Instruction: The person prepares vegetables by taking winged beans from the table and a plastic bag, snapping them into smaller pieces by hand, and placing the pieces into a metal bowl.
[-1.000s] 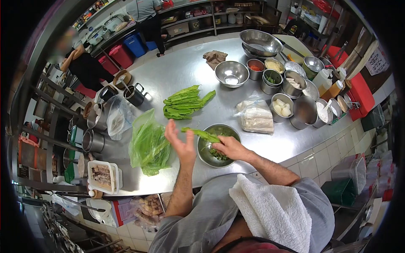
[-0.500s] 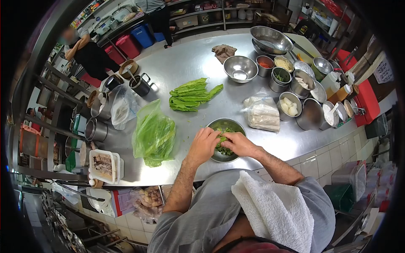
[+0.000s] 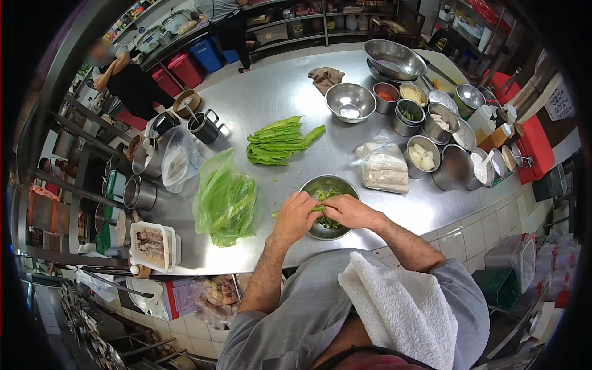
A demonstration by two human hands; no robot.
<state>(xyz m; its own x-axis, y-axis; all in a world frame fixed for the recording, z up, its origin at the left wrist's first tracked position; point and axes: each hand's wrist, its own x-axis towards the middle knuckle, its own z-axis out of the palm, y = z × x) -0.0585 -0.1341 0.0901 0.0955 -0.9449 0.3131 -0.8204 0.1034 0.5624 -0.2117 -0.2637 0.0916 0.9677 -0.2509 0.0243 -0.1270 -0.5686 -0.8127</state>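
Over a steel bowl [image 3: 317, 182] at the table's near edge, both my hands hold one green winged bean [image 3: 318, 208]. My left hand [image 3: 296, 214] has its fingers closed round it, and a bit of green pokes out on the left side. Pinching the bean's other end is my right hand [image 3: 350, 211], close to the left. Chopped green pieces [image 3: 330, 223] lie in the bowl beneath, partly covered by my fingers. Farther up the table rests a pile of whole winged beans [image 3: 280, 140]. Small green scraps dot the metal near the bowl.
Left of the bowl is a green plastic bag [image 3: 225, 200]. A wrapped pale block [image 3: 383, 166] sits to the right, beside pots of ingredients [image 3: 423, 157]. An unused-looking steel bowl [image 3: 350, 102] stands farther back. Two people [image 3: 132, 80] are beyond the table.
My hands have drawn slightly apart, showing more of the bean between them. A green end now sticks out left of my left hand. The bean pile is unchanged.
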